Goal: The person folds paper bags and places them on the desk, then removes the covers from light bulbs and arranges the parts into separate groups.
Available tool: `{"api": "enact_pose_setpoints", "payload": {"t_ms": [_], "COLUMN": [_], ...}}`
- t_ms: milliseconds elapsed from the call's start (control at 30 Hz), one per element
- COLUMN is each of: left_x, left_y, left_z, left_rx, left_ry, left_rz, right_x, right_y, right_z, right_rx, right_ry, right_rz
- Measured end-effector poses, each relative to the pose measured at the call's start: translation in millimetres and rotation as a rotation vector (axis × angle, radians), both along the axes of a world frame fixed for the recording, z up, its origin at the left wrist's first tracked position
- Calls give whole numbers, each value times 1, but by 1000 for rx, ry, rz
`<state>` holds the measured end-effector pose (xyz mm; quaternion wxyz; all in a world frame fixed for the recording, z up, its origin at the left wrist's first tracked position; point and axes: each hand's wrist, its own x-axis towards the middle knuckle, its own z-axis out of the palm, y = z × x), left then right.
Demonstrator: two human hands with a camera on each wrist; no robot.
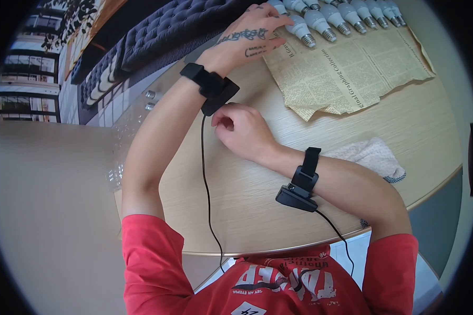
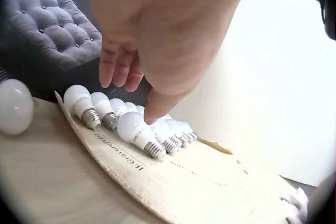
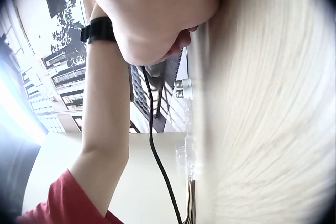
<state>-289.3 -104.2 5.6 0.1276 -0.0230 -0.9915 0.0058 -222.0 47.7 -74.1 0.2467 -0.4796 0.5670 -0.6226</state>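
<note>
**Bulb rows laid on the printed sheet; further bulbs lie off it**

Head view: The light bulbs lie at 1 o'clock, side by side in rows on the printed sheet, screw bases toward the person. The left hand is at 12 o'clock, fingers spread over the near end of the rows. The right hand rests near the centre on the table, fingers loosely curled, with nothing visible in its grasp. At 10 o'clock, two metal bases show off the sheet, beside clear plastic packaging. A cloth lies at 3 o'clock. Progress, as judged: much of the layout is in place; the bulbs off the sheet are outside it. The full count cannot be told.

Left wrist view: The left hand is open and empty, fingers extended downward. Its thumb is at the nearest bulb; contact cannot be confirmed. One loose bulb is at 9 o'clock, off the sheet and apart from the rows.

Right wrist view: The right hand's fingers are mostly hidden; their grasp cannot be told here. Near the centre, the two metal bases point toward 9 o'clock, above the plastic packaging.
</note>
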Motion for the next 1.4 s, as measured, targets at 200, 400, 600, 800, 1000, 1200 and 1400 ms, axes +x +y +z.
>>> {"api": "enact_pose_setpoints", "payload": {"t_ms": [200, 400, 600, 800, 1000, 1200, 1400], "left_x": [-31, -41, -37, -24, 33, 121, 190], "left_y": [-11, -3, 2, -2, 4, 9, 34], "left_z": [-21, -33, -32, -28, 8, 17, 2], "left_rx": [-46, -61, -72, -48, 196, 1247, 1691], "left_ry": [93, -41, -117, -80, 77, 159, 305], "left_rz": [-172, -122, -62, 19, 223, 426, 531], "right_x": [-7, -8, -7, -7, -6, -5, -1], "right_y": [1, 1, 1, 1, 1, 4, -1], "right_z": [10, 9, 9, 9, 9, 11, 4], "right_rx": [22, -12, -71, -61, -107, -84, -136], "right_ry": [-267, -269, -255, -247, -214, -269, -318], "right_rz": [-130, -134, -117, -99, -96, -43, -43]}}
